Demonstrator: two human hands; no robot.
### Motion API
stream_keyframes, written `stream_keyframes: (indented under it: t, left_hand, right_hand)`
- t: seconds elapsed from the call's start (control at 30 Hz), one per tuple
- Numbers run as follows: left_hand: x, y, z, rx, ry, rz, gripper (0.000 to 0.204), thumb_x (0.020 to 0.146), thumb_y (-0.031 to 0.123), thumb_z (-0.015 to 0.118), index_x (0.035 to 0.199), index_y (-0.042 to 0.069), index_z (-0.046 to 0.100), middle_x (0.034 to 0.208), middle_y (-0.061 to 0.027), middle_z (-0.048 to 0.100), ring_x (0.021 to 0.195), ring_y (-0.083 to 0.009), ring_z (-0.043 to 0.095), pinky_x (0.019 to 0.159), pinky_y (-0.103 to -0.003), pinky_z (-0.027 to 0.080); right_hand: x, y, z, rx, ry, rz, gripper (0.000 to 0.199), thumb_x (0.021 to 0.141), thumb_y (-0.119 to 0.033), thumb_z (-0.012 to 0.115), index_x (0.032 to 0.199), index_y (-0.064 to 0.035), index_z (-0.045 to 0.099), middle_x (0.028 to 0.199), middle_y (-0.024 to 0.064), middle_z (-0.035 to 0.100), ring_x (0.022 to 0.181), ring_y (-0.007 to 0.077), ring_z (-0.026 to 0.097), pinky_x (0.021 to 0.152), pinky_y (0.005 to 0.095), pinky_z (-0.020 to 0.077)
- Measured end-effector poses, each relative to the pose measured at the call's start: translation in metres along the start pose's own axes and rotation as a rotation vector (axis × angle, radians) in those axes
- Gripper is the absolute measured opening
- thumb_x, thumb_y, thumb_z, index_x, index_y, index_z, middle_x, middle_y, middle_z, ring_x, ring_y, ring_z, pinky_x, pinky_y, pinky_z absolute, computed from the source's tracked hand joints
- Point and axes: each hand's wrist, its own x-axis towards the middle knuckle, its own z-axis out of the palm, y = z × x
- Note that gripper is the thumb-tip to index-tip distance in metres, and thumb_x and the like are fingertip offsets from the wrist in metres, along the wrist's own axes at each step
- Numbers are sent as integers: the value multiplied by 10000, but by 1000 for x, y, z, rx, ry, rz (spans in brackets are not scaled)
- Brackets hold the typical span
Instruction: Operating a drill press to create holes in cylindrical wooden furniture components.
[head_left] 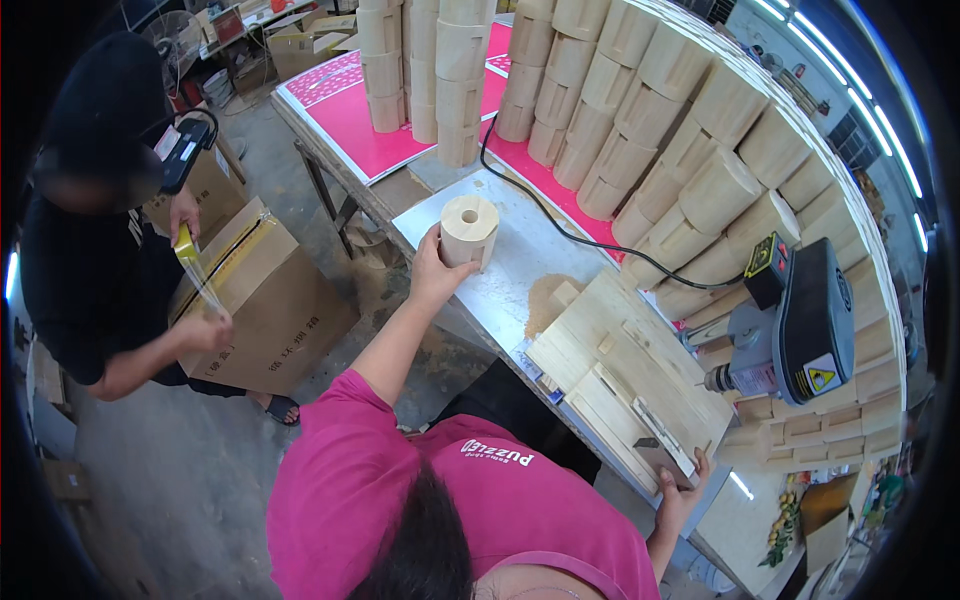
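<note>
Block (469, 230) of wood stood on bench (520, 270); our left hand (432, 275) gripped it steady; right hand (680, 490) clasped the jig (625, 375) edge.

The round block (469, 228) is pale bare wood, smooth and matt, like the stacked blocks (640, 110) behind it. The worktop (520, 270) looks like dull grey metal with a heap of sawdust (545, 297) on it. The jig (625, 375) is light raw wood. The drill (800, 325) has shiny metal and dark plastic. The box (270, 300) is brown cardboard.
</note>
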Motion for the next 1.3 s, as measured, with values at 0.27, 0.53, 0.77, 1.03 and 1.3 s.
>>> stream_keyframes:
  t: [0.27,0.53,0.77,1.03,1.3]
  left_hand:
    - [53,17,-31,-77,79,-103,625,575,129,785,1109,-18,496,970,-152,627,847,-202,614,756,-309,482]
    - [184,-18,-70,241,368,-64,503,580,117,754,1020,2,539,960,-174,624,900,-300,605,774,-365,467]
    - [237,-62,-53,343,425,-140,609,576,142,767,1099,20,479,1076,-241,536,1005,-361,532,851,-411,428]
    - [223,-70,-33,299,595,-198,899,618,192,763,1312,-39,240,1180,-304,409,1085,-421,437,933,-443,364]
    - [93,61,59,-235,121,85,836,690,86,707,1358,42,207,1324,-183,303,1167,-298,397,934,-405,374]
  right_hand:
    - [-4,15,-3,1,-29,37,486,651,-107,752,1056,-2,504,936,76,556,854,184,544,781,299,442]
    - [-6,37,-10,-119,-8,63,468,631,-168,784,979,11,527,894,70,577,855,167,543,788,279,425]
    - [-8,25,-7,-145,19,138,473,614,-138,774,990,14,530,921,77,589,861,165,549,790,279,426]
    - [-10,18,-1,-126,29,153,495,578,-94,757,1000,13,523,897,90,604,851,177,563,779,293,443]
    - [-5,22,-7,-191,-5,120,508,576,-83,743,1023,3,516,952,91,592,892,200,576,810,315,462]
